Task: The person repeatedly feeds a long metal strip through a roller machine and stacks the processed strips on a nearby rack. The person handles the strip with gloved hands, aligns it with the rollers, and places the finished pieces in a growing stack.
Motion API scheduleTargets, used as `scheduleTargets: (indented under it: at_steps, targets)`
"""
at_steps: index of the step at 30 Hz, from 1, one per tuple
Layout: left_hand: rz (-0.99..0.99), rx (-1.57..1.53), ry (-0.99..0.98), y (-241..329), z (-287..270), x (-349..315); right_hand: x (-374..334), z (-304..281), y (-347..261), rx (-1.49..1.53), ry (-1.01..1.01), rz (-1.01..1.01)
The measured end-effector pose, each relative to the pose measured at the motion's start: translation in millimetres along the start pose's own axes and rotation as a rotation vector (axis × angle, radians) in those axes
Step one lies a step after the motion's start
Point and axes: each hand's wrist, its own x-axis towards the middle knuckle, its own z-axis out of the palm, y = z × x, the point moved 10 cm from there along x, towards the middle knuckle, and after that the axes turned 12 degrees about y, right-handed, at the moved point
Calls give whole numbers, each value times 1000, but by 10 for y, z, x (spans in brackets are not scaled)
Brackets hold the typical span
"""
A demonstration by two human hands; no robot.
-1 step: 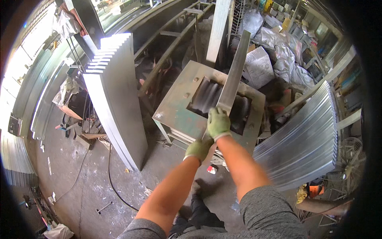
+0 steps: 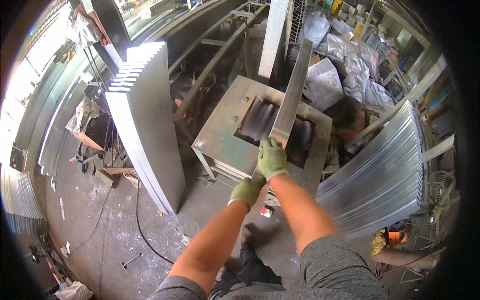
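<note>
A long grey metal bar (image 2: 293, 92), rectangular in section, lies lengthwise over the opening of a worn green-grey machine (image 2: 220, 127). Dark rollers (image 2: 260, 120) show in that opening on both sides of the bar. Both my hands wear pale green gloves. My right hand (image 2: 272, 159) is closed over the bar at the near rim of the opening. Closer to my body, my left hand (image 2: 246, 192) grips the bar's near end, with its fingertips partly hidden.
A stack of upright pale metal panels (image 2: 147, 130) stands left of the machine. Ribbed metal sheets (image 2: 377, 175) lean at the right, beside a fan (image 2: 442, 192). A black hose (image 2: 142, 232) crosses the floor. Silvery bags (image 2: 357, 75) and a carton (image 2: 324, 84) lie behind.
My right hand has slid slightly left and toward me, and the bar has shifted a little the same way. My left hand has barely moved.
</note>
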Motion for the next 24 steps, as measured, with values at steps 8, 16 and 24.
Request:
scheduleTargets:
  at_steps: [8,16,24]
  targets:
    - [-98,95,14,-368,552,-341,-317,-168,-80,19,-78,58]
    - [43,115,8,83,55,696,519,79,345,-14,-22,28]
    - [-473,-165,88,-578,18,-554,-9,-232,-152,350,180,-17]
